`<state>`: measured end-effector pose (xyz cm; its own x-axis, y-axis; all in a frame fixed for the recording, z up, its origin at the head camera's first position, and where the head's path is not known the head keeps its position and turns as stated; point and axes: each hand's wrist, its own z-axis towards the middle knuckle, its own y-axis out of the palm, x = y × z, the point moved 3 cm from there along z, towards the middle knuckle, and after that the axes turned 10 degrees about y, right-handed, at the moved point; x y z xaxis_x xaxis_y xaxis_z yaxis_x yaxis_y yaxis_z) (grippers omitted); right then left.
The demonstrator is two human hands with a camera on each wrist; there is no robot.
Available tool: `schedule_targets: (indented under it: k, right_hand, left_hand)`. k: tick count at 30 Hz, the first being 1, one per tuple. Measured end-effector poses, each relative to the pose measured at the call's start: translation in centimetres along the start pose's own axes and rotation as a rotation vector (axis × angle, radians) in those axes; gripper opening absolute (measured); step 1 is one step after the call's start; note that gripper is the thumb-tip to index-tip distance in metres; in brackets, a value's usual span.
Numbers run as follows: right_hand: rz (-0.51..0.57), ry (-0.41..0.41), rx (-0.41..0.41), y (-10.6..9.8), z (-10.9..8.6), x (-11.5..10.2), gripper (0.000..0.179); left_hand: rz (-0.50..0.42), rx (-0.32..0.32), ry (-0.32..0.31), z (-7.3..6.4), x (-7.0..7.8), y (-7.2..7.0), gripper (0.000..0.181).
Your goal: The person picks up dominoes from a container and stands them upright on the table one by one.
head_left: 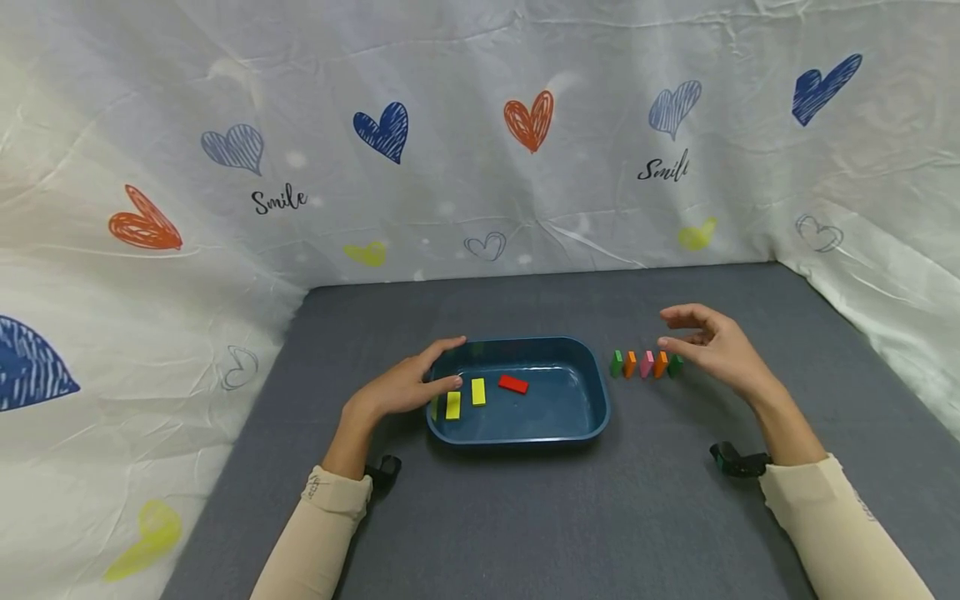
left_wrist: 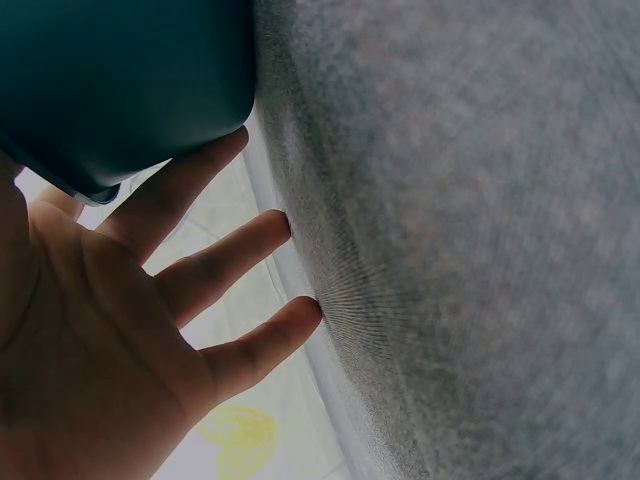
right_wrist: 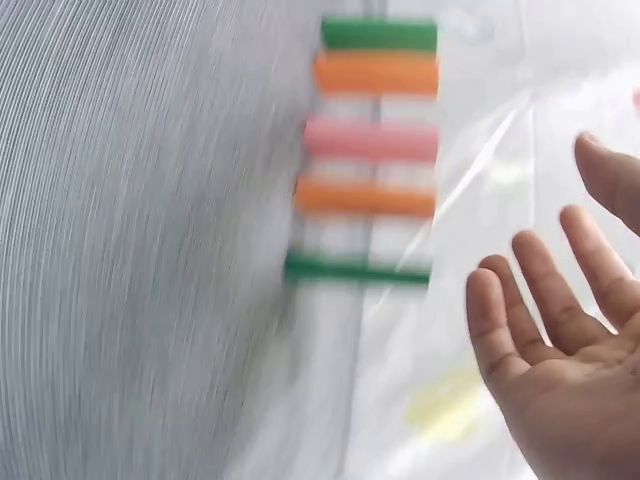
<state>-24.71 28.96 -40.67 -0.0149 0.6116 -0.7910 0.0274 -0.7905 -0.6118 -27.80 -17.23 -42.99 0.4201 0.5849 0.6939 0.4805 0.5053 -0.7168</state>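
Observation:
A dark blue tray (head_left: 517, 439) sits on the grey table. My left hand (head_left: 408, 379) holds its left end, thumb over the rim and the other fingers spread outside. In the left wrist view the forefinger (left_wrist: 180, 192) lies against the tray's outer wall (left_wrist: 130, 80). Inside are two yellow blocks (head_left: 478, 392) and a red block (head_left: 513, 384). Right of the tray, a row of thin upright blocks runs green (head_left: 617, 363), orange (head_left: 630, 364), pink (head_left: 647, 363), orange (head_left: 660, 364), green (head_left: 676, 365). My right hand (head_left: 705, 342), empty with loosely bent fingers, hovers by the row's right end.
A whitish cloth printed with hearts (head_left: 528, 121) hangs behind the table (head_left: 525, 525) and along both sides. Each wrist wears a black camera strap, the left one (head_left: 384, 473) close to the tray's near left corner.

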Motion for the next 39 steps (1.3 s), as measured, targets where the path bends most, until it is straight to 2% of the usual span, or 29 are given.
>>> schedule_targets:
  k: [5, 14, 17, 22, 30, 39]
  right_hand:
    - [0.063, -0.083, -0.027, 2.8, 0.3, -2.7, 0.041]
    - [0.190, -0.247, -0.194, 8.4, 0.7, -6.9, 0.035]
    - [0.215, -0.272, -0.243, 9.9, 0.9, -7.9, 0.036]
    - [0.209, -0.298, -0.284, 11.8, 1.0, -9.0, 0.037]
    - [0.185, -0.305, -0.330, 14.1, 1.2, -10.1, 0.035]
    - [0.079, -0.285, -0.365, 15.6, 2.1, -10.3, 0.039]
  left_hand:
    - [-0.002, -0.001, 0.006, 0.0, 0.0, 0.1, 0.071]
    - [-0.001, 0.002, 0.006, 0.0, -0.1, 0.1, 0.072]
    - [-0.002, 0.003, 0.009, 0.0, -0.1, 0.1, 0.071]
    - [0.004, 0.003, 0.013, 0.0, 0.0, 0.1, 0.072]
    - [-0.002, 0.006, -0.017, 0.1, 0.1, 0.0, 0.070]
    - [-0.001, 0.008, -0.017, 0.1, 0.2, 0.0, 0.069]
